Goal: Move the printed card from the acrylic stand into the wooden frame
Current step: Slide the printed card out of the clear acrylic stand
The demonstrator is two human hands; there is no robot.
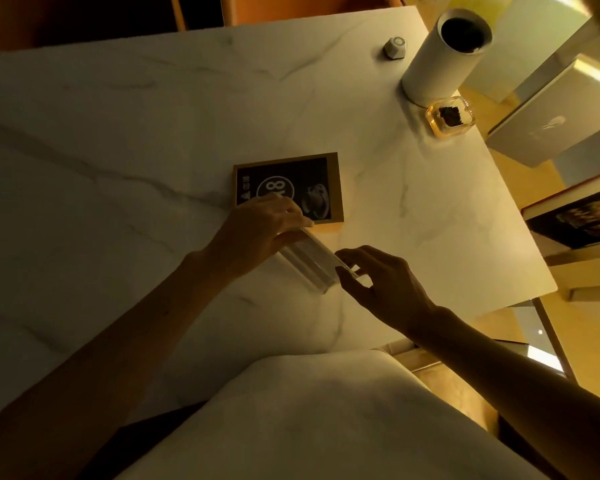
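Left hand (257, 226) gripped the empty-looking acrylic stand (309, 259), right hand (378, 282) fingers spread loosely beside it; printed card (291, 190) lay in wooden frame (336, 188)

Clear glossy acrylic stand (309, 261), matt wooden frame (336, 188), smooth marble-look table (153, 116).

The left hand (260, 225) is gripping the acrylic stand (310, 259); the right hand (378, 278) is seemingly pinching its near end, the wooden frame (336, 188) lying just beyond.
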